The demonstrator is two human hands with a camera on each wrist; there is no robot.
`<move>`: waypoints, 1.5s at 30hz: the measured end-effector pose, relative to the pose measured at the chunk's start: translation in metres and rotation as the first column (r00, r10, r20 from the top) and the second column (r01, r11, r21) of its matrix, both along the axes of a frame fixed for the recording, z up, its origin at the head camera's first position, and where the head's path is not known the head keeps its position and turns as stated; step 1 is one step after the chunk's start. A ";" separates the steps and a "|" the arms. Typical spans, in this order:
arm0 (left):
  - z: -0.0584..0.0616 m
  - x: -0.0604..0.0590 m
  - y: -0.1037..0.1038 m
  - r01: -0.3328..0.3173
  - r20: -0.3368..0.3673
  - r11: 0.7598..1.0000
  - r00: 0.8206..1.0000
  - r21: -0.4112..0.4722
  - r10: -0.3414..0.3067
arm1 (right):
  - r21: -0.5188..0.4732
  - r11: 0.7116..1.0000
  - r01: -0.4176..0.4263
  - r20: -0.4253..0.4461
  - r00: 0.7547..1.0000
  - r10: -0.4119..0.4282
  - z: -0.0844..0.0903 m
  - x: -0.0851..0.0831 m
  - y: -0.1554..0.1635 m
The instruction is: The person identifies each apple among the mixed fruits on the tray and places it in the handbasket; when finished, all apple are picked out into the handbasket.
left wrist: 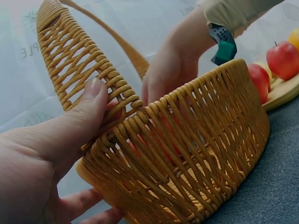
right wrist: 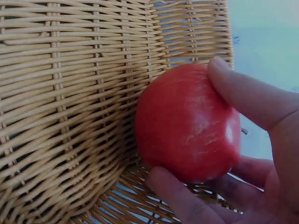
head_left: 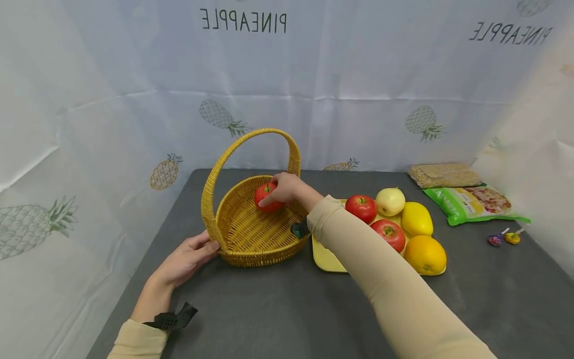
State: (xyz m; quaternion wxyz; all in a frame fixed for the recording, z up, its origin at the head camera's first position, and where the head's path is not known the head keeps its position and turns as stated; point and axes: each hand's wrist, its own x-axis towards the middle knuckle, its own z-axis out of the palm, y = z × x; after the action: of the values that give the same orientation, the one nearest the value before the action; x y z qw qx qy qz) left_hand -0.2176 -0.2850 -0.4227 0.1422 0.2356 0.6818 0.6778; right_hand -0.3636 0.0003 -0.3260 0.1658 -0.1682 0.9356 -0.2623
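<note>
1. right hand [head_left: 287, 188] curls its fingers round a red apple [head_left: 267, 197], thumb [right wrist: 247, 95] on top, holding it inside the wicker basket [head_left: 251, 234] near the far wall.
2. left hand [head_left: 188, 259] grasps the basket's near rim beside the handle's base, thumb [left wrist: 84, 116] pressed on the weave.
3. basket stands on the grey table [head_left: 269, 309].
4. just right of it, a yellow tray [head_left: 325, 257] carries two more red apples, a pear, a lemon and an orange.
</note>
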 end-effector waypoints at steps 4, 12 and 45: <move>-0.001 0.002 0.000 -0.002 0.001 1.000 1.000 -0.007 0.002 | 0.056 0.998 -0.028 -0.020 0.999 0.030 -0.003 0.003 -0.003; -0.001 0.002 0.000 -0.001 -0.005 1.000 1.000 -0.006 0.001 | 0.089 0.995 -0.048 -0.007 0.999 0.049 -0.002 0.007 -0.007; -0.006 0.001 -0.001 0.075 -0.060 0.996 0.996 0.043 -0.072 | -0.109 0.980 -0.166 -0.096 0.983 0.155 0.017 0.042 0.065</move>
State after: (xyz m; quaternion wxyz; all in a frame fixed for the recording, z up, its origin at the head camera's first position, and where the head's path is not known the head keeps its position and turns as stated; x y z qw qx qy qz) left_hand -0.2164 -0.2860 -0.4286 0.1417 0.2834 0.6610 0.6802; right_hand -0.3216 0.0649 -0.3093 0.1353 -0.2639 0.9084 -0.2947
